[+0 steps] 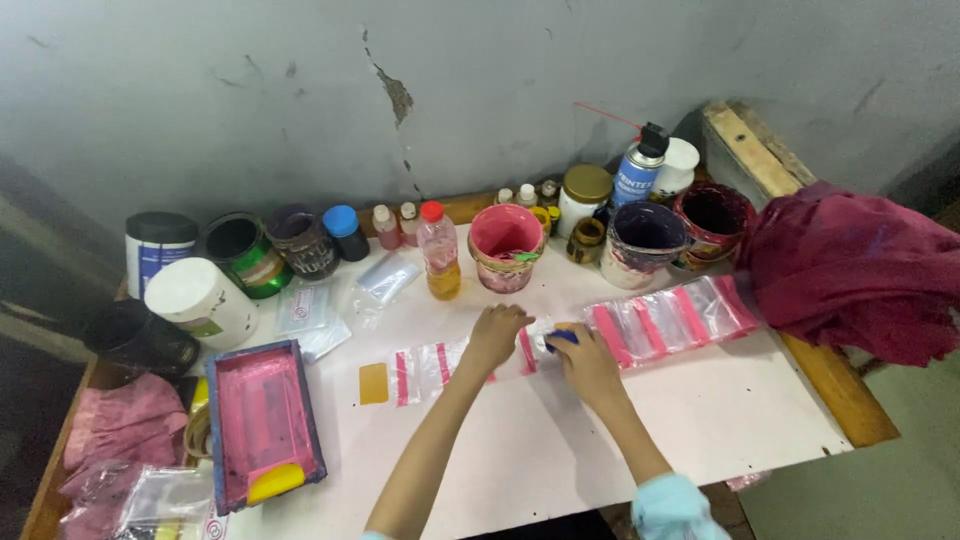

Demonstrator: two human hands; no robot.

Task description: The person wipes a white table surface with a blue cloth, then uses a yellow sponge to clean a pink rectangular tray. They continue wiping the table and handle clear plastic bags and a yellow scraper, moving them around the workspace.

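Note:
A row of clear plastic bags with pink stripes (665,320) lies overlapped across the white table top (720,410). My left hand (495,335) presses flat on the bags near the middle of the row. Just to its right, my right hand (585,362) is closed on a small blue object (563,337), held against the bags. More striped bags (425,365) trail to the left, ending by a small yellow card (373,383).
Paint tubs, jars, small bottles and a spray can (638,170) line the wall; a pink-stained tub (506,245) stands just behind my hands. A blue-framed pink printing screen (262,420) with a yellow squeegee sits left. A dark red cloth (850,265) covers the right edge.

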